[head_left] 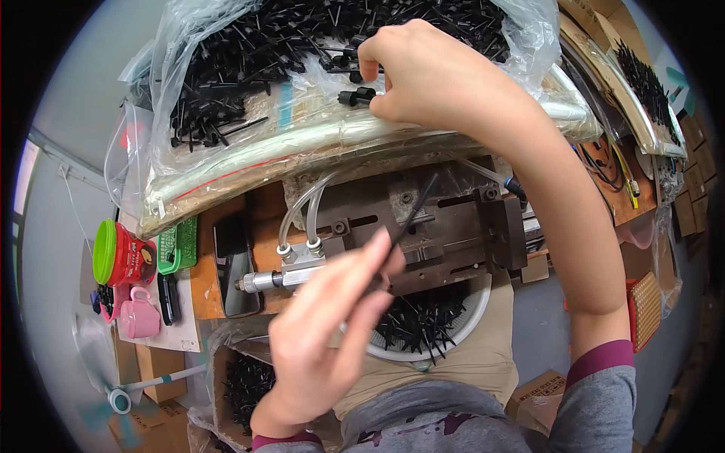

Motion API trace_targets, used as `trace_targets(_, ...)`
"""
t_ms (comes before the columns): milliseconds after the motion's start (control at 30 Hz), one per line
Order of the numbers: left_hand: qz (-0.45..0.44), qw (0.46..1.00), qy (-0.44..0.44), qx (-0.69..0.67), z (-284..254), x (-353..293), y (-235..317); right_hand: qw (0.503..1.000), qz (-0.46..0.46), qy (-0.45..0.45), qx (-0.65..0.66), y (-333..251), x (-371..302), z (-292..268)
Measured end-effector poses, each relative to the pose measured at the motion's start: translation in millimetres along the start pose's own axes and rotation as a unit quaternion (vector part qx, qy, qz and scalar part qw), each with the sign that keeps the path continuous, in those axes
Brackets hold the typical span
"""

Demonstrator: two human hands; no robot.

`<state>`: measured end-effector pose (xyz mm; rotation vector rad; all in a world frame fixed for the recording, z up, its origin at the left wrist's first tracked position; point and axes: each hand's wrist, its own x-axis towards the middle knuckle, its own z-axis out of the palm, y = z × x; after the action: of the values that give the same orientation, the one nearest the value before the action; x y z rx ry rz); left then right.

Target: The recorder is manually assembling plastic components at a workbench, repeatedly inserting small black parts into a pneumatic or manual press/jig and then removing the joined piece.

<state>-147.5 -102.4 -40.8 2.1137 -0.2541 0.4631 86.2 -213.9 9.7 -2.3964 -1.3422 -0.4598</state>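
My left hand (321, 328) pinches a thin black rod-like part (420, 208) between thumb and fingers, slanting up over the dark metal fixture (453, 260). Motion smears this hand, and its fingers cover the part's lower end. My right hand (423, 72) reaches over the plastic-lined tray (325, 136), its thumb and index finger curved and apart. Just beside those fingertips lies a short, thick black plastic piece (356, 97). A large heap of similar black stemmed parts (249, 57) fills the tray's far side.
Clear hoses (302, 208) and a metal cylinder (260, 281) join the fixture. Below it, a round white basket (476, 321) holds black parts. A phone-like dark slab (236, 264), green basket (181, 245), red tub (128, 257) and pink cup (140, 313) stand left. More parts fill a box (248, 385) lower left.
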Motion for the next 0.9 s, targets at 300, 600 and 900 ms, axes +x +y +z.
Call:
trace_targets(300,0.036,0.986,0.013,0.162,67.8,-35.3,-19.0,0.995,-0.047,0.002,0.086,-4.4,-4.2,-12.7)
trace_targets(600,0.059,0.956,-0.002,0.289,70.0,-25.4,-24.8,0.972,-0.12,0.169,0.112,-35.3,-92.0,-21.3)
trace_targets(900,-0.045,0.993,0.066,-0.084,61.1,-21.5,-3.8,0.97,-0.191,0.148,0.038,-49.0,-181.8,8.0)
